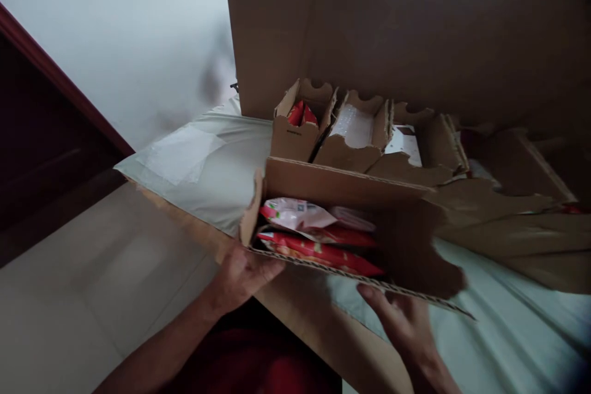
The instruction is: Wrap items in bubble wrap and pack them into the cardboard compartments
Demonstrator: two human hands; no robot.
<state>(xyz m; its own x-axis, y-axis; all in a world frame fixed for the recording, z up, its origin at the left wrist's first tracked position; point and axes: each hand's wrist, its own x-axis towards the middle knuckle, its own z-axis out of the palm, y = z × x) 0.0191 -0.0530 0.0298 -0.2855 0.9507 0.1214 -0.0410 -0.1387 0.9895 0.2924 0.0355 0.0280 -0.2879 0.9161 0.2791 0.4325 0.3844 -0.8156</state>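
Observation:
An open cardboard box [332,184] lies on a pale sheet, holding red and white snack packets [318,237]. My left hand [242,274] grips the box's near left corner, fingers curled under its edge. My right hand [399,320] lies under the box's near right edge with its fingers stretched out and blurred. Behind stand small cardboard compartments [355,135]; one holds a red packet [301,114].
A large cardboard flap [415,24] rises behind the compartments. More torn cardboard [508,221] lies to the right. A pale sheet [203,160] covers the wooden surface. A tiled floor [69,295] lies left, and dark wooden furniture [37,123] at far left.

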